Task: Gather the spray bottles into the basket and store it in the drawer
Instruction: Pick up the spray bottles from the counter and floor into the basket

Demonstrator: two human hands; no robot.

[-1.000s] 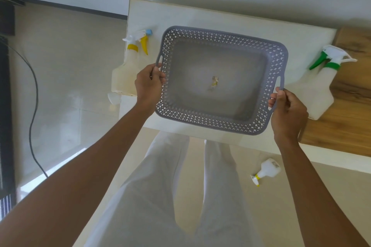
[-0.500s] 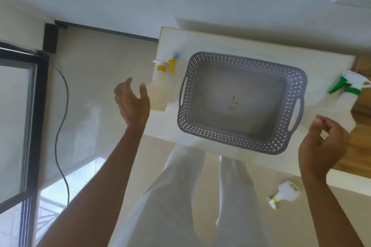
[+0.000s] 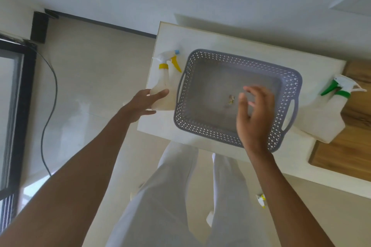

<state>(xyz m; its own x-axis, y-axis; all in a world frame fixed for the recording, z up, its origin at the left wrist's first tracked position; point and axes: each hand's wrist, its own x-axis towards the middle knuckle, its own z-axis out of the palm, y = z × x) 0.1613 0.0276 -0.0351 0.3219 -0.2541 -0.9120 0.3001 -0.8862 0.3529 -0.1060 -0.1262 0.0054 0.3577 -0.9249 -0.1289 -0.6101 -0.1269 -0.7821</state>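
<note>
A grey perforated basket (image 3: 241, 60) with two handles rests on the white table (image 3: 220, 40); only a small scrap (image 3: 231, 99) lies inside. Left of it lies a spray bottle with a yellow trigger (image 3: 164, 78). My left hand (image 3: 143, 103) wraps its base, thumb on top and fingers beneath. My right hand (image 3: 255, 114) hovers over the basket's right half, empty, fingers apart and blurred. A spray bottle with a green trigger (image 3: 321, 120) lies right of the basket. A third bottle (image 3: 261, 200) lies on the floor, mostly hidden by my right arm.
A wooden surface (image 3: 351, 146) adjoins the table on the right. A black cable (image 3: 48, 106) trails over the floor at left beside a dark window frame (image 3: 20, 106). My legs in white trousers (image 3: 170, 196) stand against the table's near edge.
Both hands let go of the basket handles, leaving it on the table. The left hand moved onto the yellow-trigger bottle. The right hand swung in over the basket.
</note>
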